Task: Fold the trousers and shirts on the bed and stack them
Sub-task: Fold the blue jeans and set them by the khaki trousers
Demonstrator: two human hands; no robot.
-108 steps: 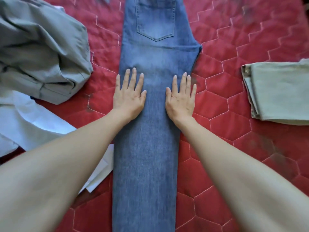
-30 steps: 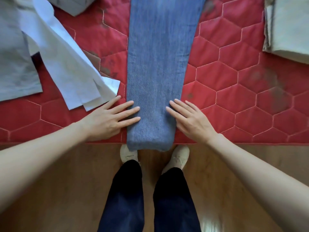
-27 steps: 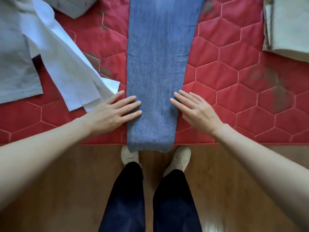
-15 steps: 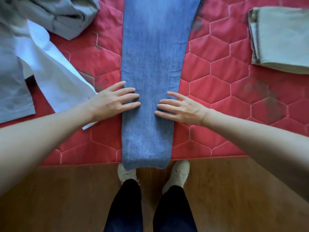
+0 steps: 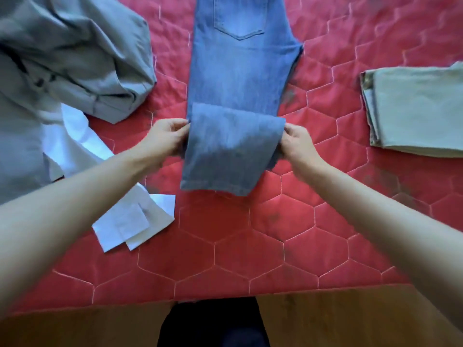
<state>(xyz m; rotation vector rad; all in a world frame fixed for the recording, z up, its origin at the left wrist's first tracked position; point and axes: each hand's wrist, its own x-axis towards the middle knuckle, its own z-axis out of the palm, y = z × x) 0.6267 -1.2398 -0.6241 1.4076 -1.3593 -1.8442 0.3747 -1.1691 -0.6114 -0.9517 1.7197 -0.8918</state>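
Both grips hold the jeans point(image 5: 238, 78): we note left hand point(image 5: 164, 139) and right hand point(image 5: 297, 144) pinching opposite edges, which should keep the fold square across the bed point(image 5: 250, 246).

The jeans point(image 5: 238, 78) are faded mid-blue denim, paler around the back pocket and darker where the doubled-over leg is in shade. The quilted bedspread point(image 5: 250, 259) is red with pale stitching in a hexagon pattern and some dark smudges. Toward its left edge lie a plain grey garment point(image 5: 75, 53) and a plain white shirt point(image 5: 120, 221). Near the right edge lie pale khaki folded trousers point(image 5: 416, 108). The floor point(image 5: 325, 321) is brown wood.
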